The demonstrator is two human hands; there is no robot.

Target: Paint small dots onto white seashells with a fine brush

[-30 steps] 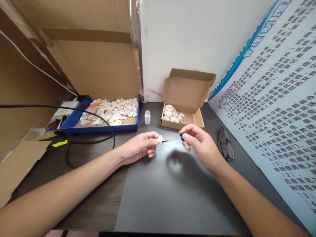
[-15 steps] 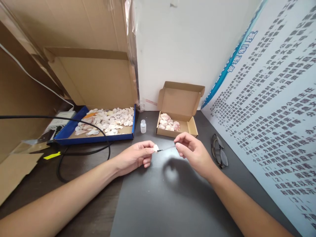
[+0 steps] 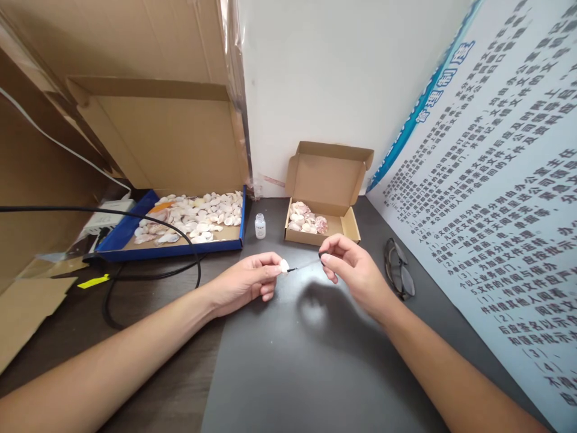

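Fingertips of left hand (image 3: 246,281) pinch a small white shell (image 3: 284,265) above the dark mat (image 3: 315,373). Right hand (image 3: 354,270) pinches a thin brush (image 3: 303,266), tip at the shell, possibly touching. Small bottle (image 3: 260,226) and small box (image 3: 322,225) of shells sit just behind.
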